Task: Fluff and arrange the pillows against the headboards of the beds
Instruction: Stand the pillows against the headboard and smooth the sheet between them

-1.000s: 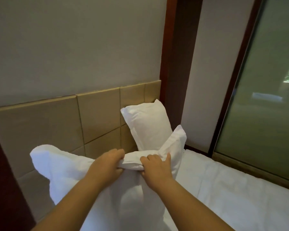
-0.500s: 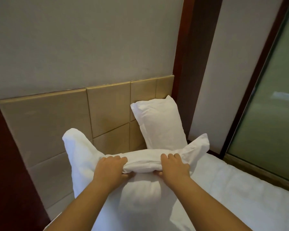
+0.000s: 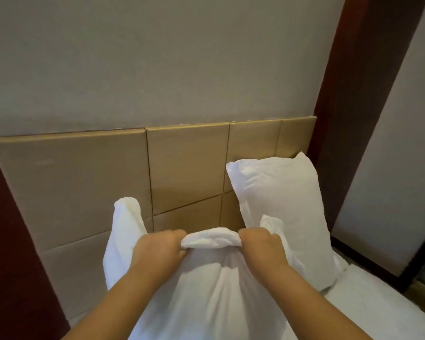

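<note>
Head view, looking down along our own forearms: nearest to us a white pillow point(image 3: 219, 295) stands on end, its lower part running off the bottom of the frame. We grip its top edge with both hands. Our left hand point(image 3: 158, 251) has its fingers curled tight over a bunched roll of the cloth, and our right hand point(image 3: 261, 249) does the same near it, so a short gathered band of cloth shows between the two fists. The pillow's upper corners stick up outside the hands, the left one tall, the right one shorter. Low on the right lies the white sheet of the bed point(image 3: 378, 312). Just behind our right hand a second pillow point(image 3: 280, 200) stands upright against the right end of the headboard point(image 3: 84, 182), which is made of tan padded panels. The pillow we hold is in front of the headboard's middle; we cannot tell whether it touches it. A dark wooden panel point(image 3: 10, 241) flanks the headboard on the left and a dark wooden post point(image 3: 353, 119) on the right. Above them rises a plain grey wall point(image 3: 157, 57).
</note>
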Demonstrator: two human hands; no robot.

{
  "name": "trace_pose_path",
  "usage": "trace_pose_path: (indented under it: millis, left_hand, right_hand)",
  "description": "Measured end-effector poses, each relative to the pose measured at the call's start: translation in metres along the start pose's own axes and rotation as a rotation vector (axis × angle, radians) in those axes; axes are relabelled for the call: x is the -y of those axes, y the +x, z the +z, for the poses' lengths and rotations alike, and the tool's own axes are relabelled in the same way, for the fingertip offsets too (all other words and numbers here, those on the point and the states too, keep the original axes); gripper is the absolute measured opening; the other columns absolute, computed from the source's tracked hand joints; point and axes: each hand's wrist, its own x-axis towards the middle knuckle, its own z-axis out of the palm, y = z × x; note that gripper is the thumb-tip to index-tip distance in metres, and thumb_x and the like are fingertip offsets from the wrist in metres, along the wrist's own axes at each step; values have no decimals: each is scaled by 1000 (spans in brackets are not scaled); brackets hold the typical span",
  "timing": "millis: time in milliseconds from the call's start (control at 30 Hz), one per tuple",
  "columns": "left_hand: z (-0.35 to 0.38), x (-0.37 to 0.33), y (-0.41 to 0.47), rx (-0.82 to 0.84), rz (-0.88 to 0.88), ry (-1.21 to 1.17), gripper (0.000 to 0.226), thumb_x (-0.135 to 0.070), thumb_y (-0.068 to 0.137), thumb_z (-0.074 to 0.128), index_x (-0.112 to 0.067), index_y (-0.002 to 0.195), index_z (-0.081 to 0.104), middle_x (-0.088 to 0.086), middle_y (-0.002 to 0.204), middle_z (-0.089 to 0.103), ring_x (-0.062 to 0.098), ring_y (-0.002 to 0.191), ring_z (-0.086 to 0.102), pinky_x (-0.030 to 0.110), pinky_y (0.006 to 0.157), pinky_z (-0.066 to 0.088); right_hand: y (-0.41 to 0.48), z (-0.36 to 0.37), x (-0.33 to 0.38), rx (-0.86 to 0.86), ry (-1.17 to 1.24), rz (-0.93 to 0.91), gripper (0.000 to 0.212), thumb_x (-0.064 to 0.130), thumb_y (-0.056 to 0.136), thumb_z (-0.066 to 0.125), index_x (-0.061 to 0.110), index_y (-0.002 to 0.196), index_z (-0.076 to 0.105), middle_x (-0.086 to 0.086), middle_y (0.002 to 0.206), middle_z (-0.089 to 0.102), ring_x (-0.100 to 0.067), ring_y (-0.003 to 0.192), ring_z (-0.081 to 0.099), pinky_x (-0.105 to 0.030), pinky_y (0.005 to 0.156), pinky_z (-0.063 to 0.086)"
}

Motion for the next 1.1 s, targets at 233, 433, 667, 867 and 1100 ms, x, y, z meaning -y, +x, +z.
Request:
trace_pose_path:
  millis: [233,433,667,867,1100]
  left_hand:
    - [-66,14,47,-137,-213,69,33,-49,92,39,-23,79,54,-6,77,64,18,76,59,30,61,45]
    - [5,48,87,263,-412,-12,38,-56,91,39,-31,98,67,-7,98,70,18,90,64,29,72,48]
    - [4,83,101,84,-498,-68,28,-52,94,43,-32,88,61,-9,87,65,12,75,57,25,63,41]
    - [8,89,136,33,-397,166,31,-49,95,39,-25,90,58,-3,90,68,22,82,62,30,65,40]
    - [2,109,122,101,-217,297,46,-68,89,30,-29,86,55,-7,83,63,16,77,50,33,74,34]
  right_hand:
    - [68,-65,12,-348,98,-236,18,30,95,49,22,80,46,2,89,56,-23,91,53,-31,68,27]
    - [141,-8,24,-163,155,-217,18,33,96,50,16,101,54,-2,106,54,-22,100,49,-31,78,41]
    - [189,-6,43,-497,205,-356,32,-14,63,65,12,74,49,-9,79,52,-27,72,46,-31,59,33]
    - [212,-9,60,-491,189,-196,25,-4,72,70,11,84,55,-11,94,59,-28,86,53,-30,62,37]
    - [169,1,82,-378,189,-235,48,26,87,67,20,131,49,-5,137,48,-23,122,43,-31,100,41]
